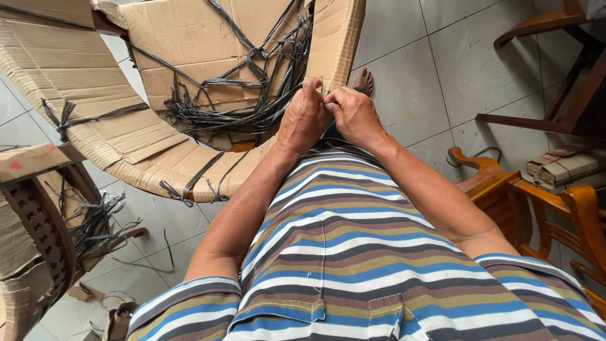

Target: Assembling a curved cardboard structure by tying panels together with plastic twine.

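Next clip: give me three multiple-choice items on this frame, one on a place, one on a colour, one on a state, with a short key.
1. Where do the two hands meet?
A. at the cardboard's edge
B. on the wooden chair
C. on the floor

2. What colour are the strings lying on the cardboard?
A. white
B. black
C. red

3. How are the hands?
A. spread flat
B. apart
C. pinched together

Key: A, left hand and right hand sit by the cardboard edge; B, the strings are black; C, fingertips close together, though what they pinch is too small to tell.

Cardboard (208, 76) before hands (331, 117) — chair (536, 202) right, straps (252, 95) in cardboard.
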